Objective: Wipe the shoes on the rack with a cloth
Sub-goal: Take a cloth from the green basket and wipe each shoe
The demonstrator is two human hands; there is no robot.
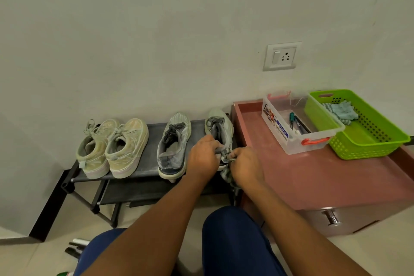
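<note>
Head view: our left hand point(202, 154) grips the heel of the rightmost grey shoe point(219, 127) on the black rack point(143, 172), while our right hand point(246, 163), at its three o'clock, pinches the striped cloth point(226, 171) against that heel.

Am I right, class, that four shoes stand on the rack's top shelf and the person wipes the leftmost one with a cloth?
Not quite. The head view shows both hands and the cloth at the rightmost shoe, not the leftmost. Four shoes do stand on the rack.
</note>
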